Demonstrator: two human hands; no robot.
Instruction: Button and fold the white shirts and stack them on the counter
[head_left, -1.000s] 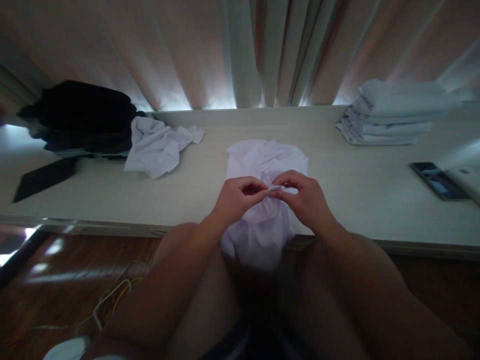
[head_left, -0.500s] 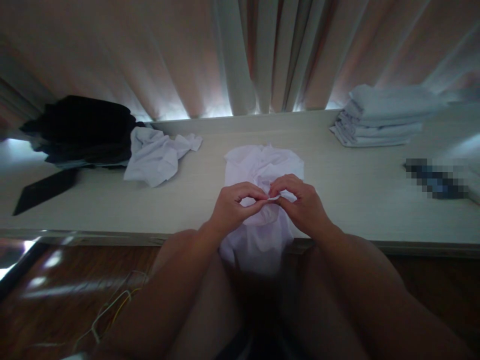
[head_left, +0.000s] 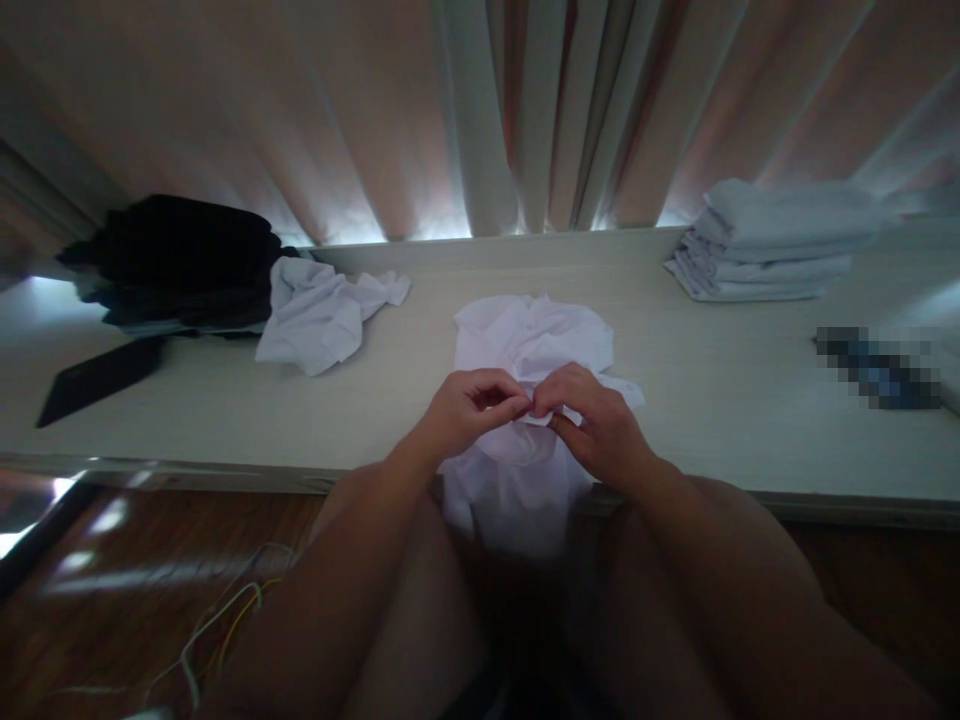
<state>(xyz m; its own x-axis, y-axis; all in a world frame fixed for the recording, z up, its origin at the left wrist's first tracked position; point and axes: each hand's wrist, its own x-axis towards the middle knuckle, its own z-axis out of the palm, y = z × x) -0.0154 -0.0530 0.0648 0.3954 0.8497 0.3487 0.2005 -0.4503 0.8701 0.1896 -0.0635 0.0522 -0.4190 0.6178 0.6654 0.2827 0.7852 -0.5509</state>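
A white shirt (head_left: 536, 325) lies on the pale ledge in front of me, its lower part hanging over the front edge between my legs. Above its middle, my left hand (head_left: 480, 405) pinches a bit of the shirt between thumb and fingers. Close against it, my right hand (head_left: 592, 415) grips the same small strip of fabric, with thumb below and fingers curled on top. The fingertips of both hands nearly meet, and they hide the detail of what lies between them.
Left on the ledge (head_left: 720, 400) sit a pile of black clothes (head_left: 180, 255), a crumpled white garment (head_left: 315, 315) and a flat dark object (head_left: 101, 380). A stack of folded white clothes (head_left: 780, 245) stands at the back right. Curtains (head_left: 375, 120) hang behind; cables (head_left: 202, 630) lie on the floor.
My fingers have shifted slightly on the strip of fabric, the right fingers curling further. A fold of the shirt now shows to the right of my right hand. The view has moved a little.
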